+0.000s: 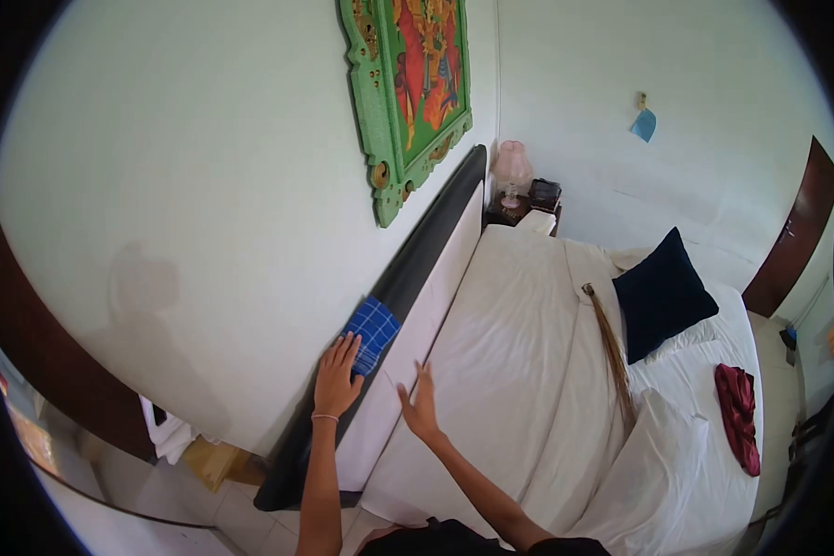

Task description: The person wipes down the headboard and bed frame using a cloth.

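A blue checked cloth lies over the dark top edge of the headboard. My left hand presses its fingers onto the near end of this cloth, the thumb beside its lower edge, holding it against the headboard. What is under the fingers is hidden. To the right, my right hand hovers near the pale front of the headboard and the bed's edge. Its fingers and thumb are apart, with nothing in them. The bed is covered by a wrinkled white sheet.
On the bed are a stick broom, a dark blue pillow, a white pillow and a dark red cloth. A pink lamp stands on the bedside table. A green-framed picture hangs above the headboard.
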Demonstrator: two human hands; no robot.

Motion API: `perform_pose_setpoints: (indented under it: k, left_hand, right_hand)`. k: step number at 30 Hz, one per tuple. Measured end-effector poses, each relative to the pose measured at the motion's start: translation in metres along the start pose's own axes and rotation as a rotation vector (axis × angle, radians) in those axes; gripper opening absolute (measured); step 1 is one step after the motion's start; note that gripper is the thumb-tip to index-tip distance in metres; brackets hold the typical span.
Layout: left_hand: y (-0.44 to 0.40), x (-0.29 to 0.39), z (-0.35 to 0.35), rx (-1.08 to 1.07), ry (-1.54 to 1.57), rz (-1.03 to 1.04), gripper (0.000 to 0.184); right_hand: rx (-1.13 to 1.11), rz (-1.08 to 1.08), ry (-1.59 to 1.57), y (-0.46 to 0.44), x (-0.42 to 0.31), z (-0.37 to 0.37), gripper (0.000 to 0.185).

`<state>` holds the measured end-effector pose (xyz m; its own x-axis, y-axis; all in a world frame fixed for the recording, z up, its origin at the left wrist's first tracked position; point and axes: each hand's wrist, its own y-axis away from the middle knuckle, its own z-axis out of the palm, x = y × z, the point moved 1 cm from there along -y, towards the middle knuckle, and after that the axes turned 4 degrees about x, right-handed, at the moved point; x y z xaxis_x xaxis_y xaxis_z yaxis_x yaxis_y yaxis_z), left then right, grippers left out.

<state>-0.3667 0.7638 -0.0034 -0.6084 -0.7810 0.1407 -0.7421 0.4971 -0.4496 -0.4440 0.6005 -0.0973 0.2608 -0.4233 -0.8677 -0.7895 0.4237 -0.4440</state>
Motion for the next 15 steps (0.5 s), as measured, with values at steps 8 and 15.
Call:
perform_pose_setpoints:
  k: [8,15]
  left_hand:
    - [-0.001,0.000,-0.011,0.102,0.287,-0.030,0.082]
    - [0.032,0.007,-0.035,-0.065,0.215,-0.094,0.078]
  right_hand:
    - [-0.104,-0.054,0.059,-0.054,-0.022,0.121,0.068]
    - [-0.076,0.069,0.238,-0.109,-0.003,0.123,0.073]
